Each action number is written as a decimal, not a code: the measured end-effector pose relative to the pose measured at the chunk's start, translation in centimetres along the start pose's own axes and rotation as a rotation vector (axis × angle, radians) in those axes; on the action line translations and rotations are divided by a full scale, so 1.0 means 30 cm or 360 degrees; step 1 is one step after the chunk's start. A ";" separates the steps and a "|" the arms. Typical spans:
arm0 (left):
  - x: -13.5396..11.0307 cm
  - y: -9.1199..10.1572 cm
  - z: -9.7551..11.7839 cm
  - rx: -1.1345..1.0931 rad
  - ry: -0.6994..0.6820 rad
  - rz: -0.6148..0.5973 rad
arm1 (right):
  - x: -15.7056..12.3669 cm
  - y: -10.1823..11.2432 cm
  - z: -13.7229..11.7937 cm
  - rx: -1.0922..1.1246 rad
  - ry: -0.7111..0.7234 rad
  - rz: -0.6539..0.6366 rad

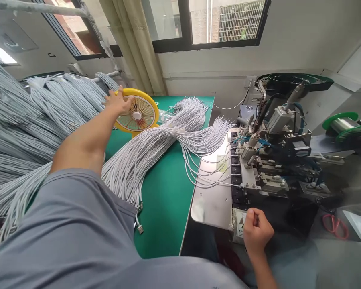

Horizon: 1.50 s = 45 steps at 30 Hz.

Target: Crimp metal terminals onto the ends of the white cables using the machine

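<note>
My left hand [118, 102] reaches far forward and grips the upper left rim of a small yellow fan [155, 110], its thumb across the front grille. Beside the fan, a thick bundle of white USB cables [144, 146] lies across the green table, bound near its middle. My right hand [258, 229] is curled into a fist at the front of a black and metal machine [258, 160], and nothing shows in it. Several white cables [210, 175] run from the bundle over a metal plate [212, 204] into the machine's row of black slots.
Large bundles of grey-white cables [48, 104] hang and lie at the left. The green mat [165, 200] covers the table. A green wire spool [344, 124] stands right of the machine. Red-handled scissors [335, 226] lie at the lower right. A curtain [138, 48] hangs by the window.
</note>
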<state>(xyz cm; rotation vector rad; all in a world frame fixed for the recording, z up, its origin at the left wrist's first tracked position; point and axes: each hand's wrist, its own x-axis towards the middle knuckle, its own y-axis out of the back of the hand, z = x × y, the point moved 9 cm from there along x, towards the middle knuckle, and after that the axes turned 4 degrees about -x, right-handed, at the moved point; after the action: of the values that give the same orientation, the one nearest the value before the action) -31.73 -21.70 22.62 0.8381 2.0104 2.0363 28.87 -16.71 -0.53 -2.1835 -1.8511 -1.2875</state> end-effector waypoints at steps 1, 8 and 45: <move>0.001 0.020 0.017 -0.0032 0.0020 0.0071 | 0.001 -0.002 -0.002 0.0009 0.0005 -0.0009; -0.322 -0.120 0.703 -0.0261 -0.1314 0.0029 | 0.009 -0.003 -0.012 0.0039 0.0004 -0.0019; -0.134 -0.692 1.547 -0.0367 -0.0983 -0.0758 | -0.027 -0.038 0.002 0.0091 -0.0085 0.0050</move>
<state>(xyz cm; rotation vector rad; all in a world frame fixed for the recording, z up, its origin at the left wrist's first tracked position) -11.26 18.48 -1.23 0.7300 1.4296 1.4688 27.99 -17.01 -1.58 -2.2298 -1.8393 -1.1670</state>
